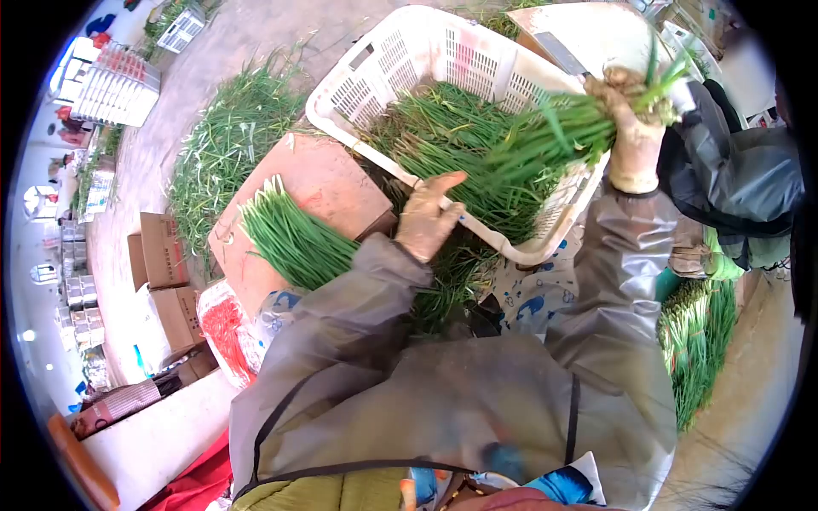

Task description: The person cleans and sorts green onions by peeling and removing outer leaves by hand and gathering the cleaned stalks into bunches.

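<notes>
Pale floor (143, 175) runs beyond the open cardboard box (162, 251); left of it, a bluish-white wall (32, 307) shows bright windows (40, 202).

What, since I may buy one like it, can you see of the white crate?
The white plastic crate has slotted walls and a handle opening in its left wall. Open-topped, in front of the person, it is partly filled with loose green stalks. The left hand is at its near rim, apparently touching it. A bunch in the right hand overlaps its right side in view; contact there is unclear.
</notes>
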